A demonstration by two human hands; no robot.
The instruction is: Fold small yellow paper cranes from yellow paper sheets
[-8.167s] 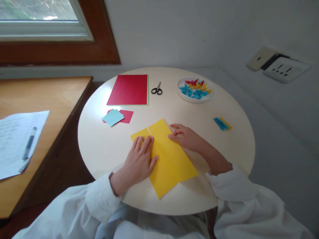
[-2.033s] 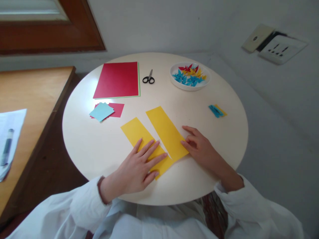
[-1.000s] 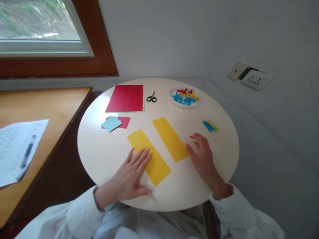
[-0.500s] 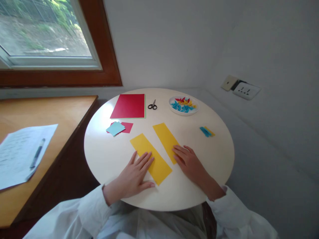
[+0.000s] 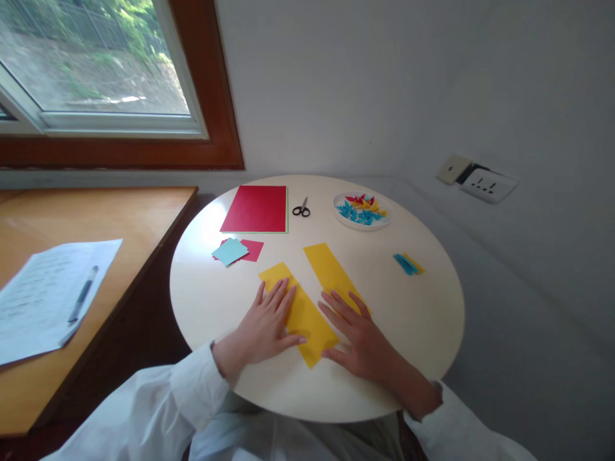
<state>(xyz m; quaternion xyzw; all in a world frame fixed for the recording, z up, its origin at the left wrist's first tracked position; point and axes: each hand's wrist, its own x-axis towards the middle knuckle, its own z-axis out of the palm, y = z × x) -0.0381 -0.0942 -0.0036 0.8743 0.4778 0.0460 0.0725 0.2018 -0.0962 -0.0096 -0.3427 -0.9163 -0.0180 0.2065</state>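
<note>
Two strips of yellow paper lie slanted side by side on a round white table (image 5: 206, 314). My left hand (image 5: 266, 323) rests with fingers spread on the left yellow strip (image 5: 312, 326). Over the lower end of the right yellow strip (image 5: 329, 266) is my right hand (image 5: 358, 333), fingers apart and covering that end. Its thumb is at the lower right corner of the left strip; whether it touches the paper I cannot tell. Neither hand grips anything.
Red sheets (image 5: 254, 209) lie at the back left beside black-handled scissors (image 5: 302, 210). Light blue squares (image 5: 230, 251) overlap red paper (image 5: 252, 250). A white plate (image 5: 362, 225) holds folded paper pieces; blue strips (image 5: 406, 264) lie right. A wooden desk (image 5: 158, 211) bears written paper (image 5: 38, 307) and a pen (image 5: 84, 293).
My right hand has shifted leftward over the papers, its thumb now spread toward the left strip. My left hand stays on its strip. The whole view has shifted slightly.
</note>
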